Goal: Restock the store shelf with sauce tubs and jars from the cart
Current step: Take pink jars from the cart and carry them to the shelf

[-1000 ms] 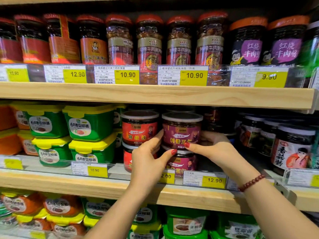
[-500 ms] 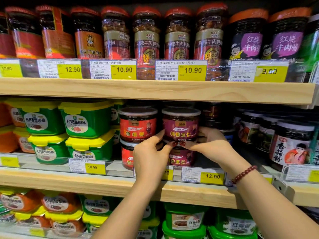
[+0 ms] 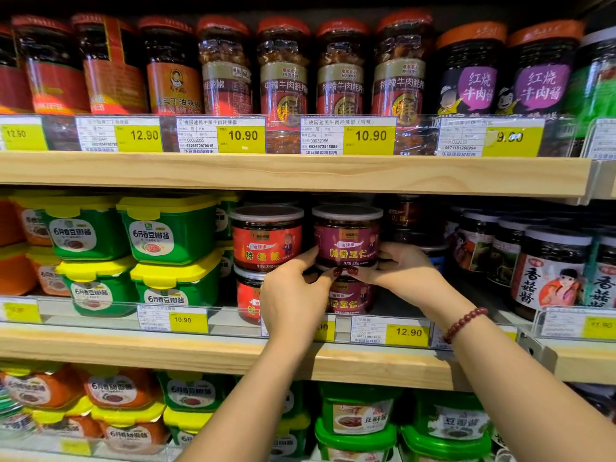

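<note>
A purple-labelled sauce jar (image 3: 346, 235) stands on top of a second purple jar (image 3: 350, 296) on the middle shelf (image 3: 200, 353). My left hand (image 3: 293, 295) and my right hand (image 3: 396, 273) cup the upper jar at its base from either side, thumbs meeting in front below its label. Left of it, a red-labelled jar (image 3: 266, 238) is stacked on another red jar (image 3: 248, 298), which my left hand partly hides. The cart is out of view.
Green tubs with yellow lids (image 3: 166, 228) fill the middle shelf's left side and dark jars (image 3: 550, 268) its right. Tall red-capped jars (image 3: 283, 68) line the upper shelf (image 3: 300, 171). Green and orange tubs (image 3: 360, 418) sit below. Price tags (image 3: 408, 331) edge each shelf.
My thumbs have come together under the front of the upper purple jar, and my right hand has slid in closer to it. The jar stays on the stack.
</note>
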